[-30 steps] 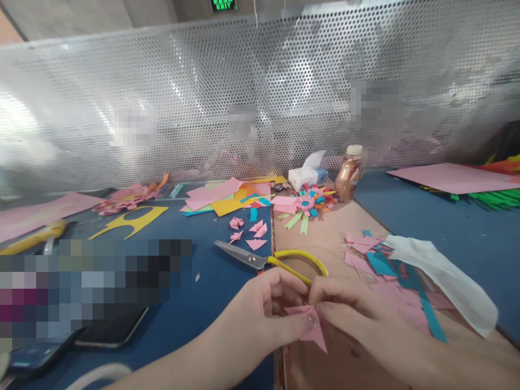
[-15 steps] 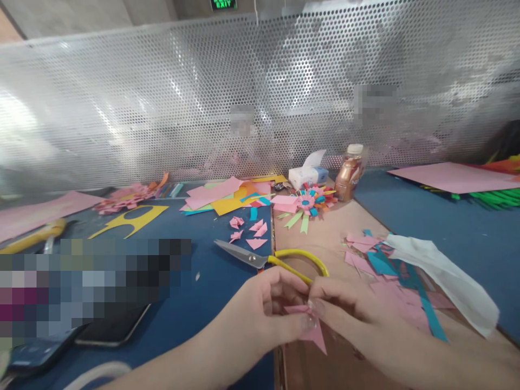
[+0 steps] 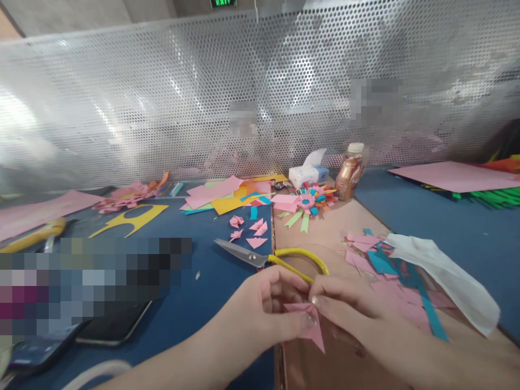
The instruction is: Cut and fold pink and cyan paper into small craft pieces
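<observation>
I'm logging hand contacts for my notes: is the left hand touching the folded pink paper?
Touching. In the head view, the left hand holds the folded pink paper, its thumb laid across the surface.

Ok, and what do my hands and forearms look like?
Your left hand and right hand are bare, with no gloves, rings or watch visible. No sleeve shows on the left forearm or right forearm. Both thumbnails look glossy.

Bright glare on the perforated metal screen (image 3: 300, 81); slight overall softness; pixelated patches; wide-angle stretch toward edges
</observation>
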Demonstrator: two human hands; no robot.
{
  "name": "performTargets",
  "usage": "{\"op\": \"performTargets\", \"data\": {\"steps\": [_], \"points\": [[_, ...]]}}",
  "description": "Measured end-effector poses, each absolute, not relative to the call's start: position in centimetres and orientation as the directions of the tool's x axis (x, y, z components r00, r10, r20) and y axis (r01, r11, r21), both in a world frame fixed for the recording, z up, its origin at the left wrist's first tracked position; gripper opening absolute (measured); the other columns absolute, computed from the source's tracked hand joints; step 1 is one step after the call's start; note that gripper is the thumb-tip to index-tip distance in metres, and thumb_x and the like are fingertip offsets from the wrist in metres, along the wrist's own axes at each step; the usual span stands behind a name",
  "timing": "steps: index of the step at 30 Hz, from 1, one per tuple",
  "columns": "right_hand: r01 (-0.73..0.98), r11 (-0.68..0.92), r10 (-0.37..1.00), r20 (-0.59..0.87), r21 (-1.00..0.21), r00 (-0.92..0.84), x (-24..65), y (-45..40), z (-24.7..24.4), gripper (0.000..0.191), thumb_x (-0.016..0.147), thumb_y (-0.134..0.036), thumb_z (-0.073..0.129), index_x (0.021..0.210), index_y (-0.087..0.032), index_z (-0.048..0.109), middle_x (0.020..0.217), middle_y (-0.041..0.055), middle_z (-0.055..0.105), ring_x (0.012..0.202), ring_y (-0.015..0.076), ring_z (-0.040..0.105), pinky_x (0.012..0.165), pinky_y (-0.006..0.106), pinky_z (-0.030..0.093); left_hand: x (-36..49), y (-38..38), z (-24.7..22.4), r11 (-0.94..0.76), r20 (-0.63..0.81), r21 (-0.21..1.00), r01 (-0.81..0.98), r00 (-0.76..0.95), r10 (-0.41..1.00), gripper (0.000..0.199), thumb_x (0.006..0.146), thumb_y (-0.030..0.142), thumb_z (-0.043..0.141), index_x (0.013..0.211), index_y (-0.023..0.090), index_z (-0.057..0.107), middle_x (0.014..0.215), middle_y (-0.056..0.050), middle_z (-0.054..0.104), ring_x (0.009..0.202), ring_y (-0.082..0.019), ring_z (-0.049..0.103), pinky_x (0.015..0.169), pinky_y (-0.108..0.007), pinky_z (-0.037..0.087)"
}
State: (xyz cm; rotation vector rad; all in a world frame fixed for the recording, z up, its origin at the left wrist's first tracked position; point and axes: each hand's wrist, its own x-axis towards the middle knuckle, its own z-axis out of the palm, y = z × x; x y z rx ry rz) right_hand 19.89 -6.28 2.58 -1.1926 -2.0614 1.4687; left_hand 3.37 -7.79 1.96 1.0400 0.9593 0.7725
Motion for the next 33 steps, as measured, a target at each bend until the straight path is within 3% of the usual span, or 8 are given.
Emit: {"op": "performTargets", "data": {"steps": [3, 8, 16, 22, 33], "points": [[0.433, 0.162, 0.807, -0.134, -0.887, -0.576, 19.9, -6.3, 2.4, 0.021, 0.081, -0.022, 0.037, 0.062, -0.017, 0.045, 0.058, -0.0043, 0.041, 0.055, 0.0069, 0.038, 0.048, 0.017, 0.029, 3.4, -7.8, 1.9, 0.331, -0.284, 0.941, -0.064, 0.38, 0.88, 0.024, 0.063, 0.009, 0.064, 0.082, 0.014, 0.052, 0.078, 0.001, 0.058, 0.07, -0.008, 0.054, 0.059, -0.017, 0.04], [0.493, 0.15, 0.805, -0.183, -0.857, -0.564, 19.9, -6.3, 2.4, 0.024, 0.082, -0.028, 0.036, 0.062, -0.018, 0.044, 0.059, -0.0036, 0.038, 0.057, 0.0087, 0.036, 0.049, 0.019, 0.026, 3.4, -7.8, 2.1, 0.3, -0.256, 0.952, -0.052, 0.398, 0.881, 0.024, 0.064, 0.011, 0.065, 0.085, 0.014, 0.053, 0.081, -0.001, 0.058, 0.074, -0.01, 0.053, 0.066, -0.02, 0.041], [0.507, 0.221, 0.809, -0.133, -0.833, -0.572, 20.0, -6.1, 2.0, 0.021, 0.084, -0.026, 0.034, 0.067, -0.019, 0.045, 0.065, -0.0032, 0.045, 0.062, 0.0091, 0.041, 0.054, 0.02, 0.031, 3.1, -7.9, 2.2, 0.303, -0.265, 0.952, -0.04, 0.385, 0.884, 0.023, 0.07, 0.019, 0.06, 0.091, 0.014, 0.053, 0.084, -0.002, 0.057, 0.069, -0.01, 0.05, 0.054, -0.019, 0.038], [0.46, 0.21, 0.825, -0.096, -0.862, -0.556, 19.8, -6.3, 1.9, 0.031, 0.086, -0.032, 0.03, 0.06, -0.018, 0.037, 0.059, -0.0037, 0.036, 0.056, 0.0087, 0.034, 0.051, 0.02, 0.028, 3.0, -7.8, 1.9, 0.267, -0.225, 0.962, -0.056, 0.391, 0.892, 0.023, 0.069, 0.018, 0.061, 0.091, 0.015, 0.053, 0.087, -0.003, 0.059, 0.073, -0.011, 0.053, 0.054, -0.018, 0.036], [0.546, 0.279, 0.823, -0.097, -0.79, -0.56, 19.9, -6.0, 1.5, 0.028, 0.086, -0.032, 0.032, 0.064, -0.018, 0.041, 0.063, -0.0027, 0.04, 0.06, 0.0093, 0.037, 0.051, 0.02, 0.028, 3.0, -7.8, 2.1, 0.287, -0.245, 0.956, -0.067, 0.363, 0.899, 0.02, 0.069, 0.014, 0.06, 0.088, 0.014, 0.053, 0.083, -0.001, 0.06, 0.072, -0.008, 0.054, 0.057, -0.017, 0.039]]}}
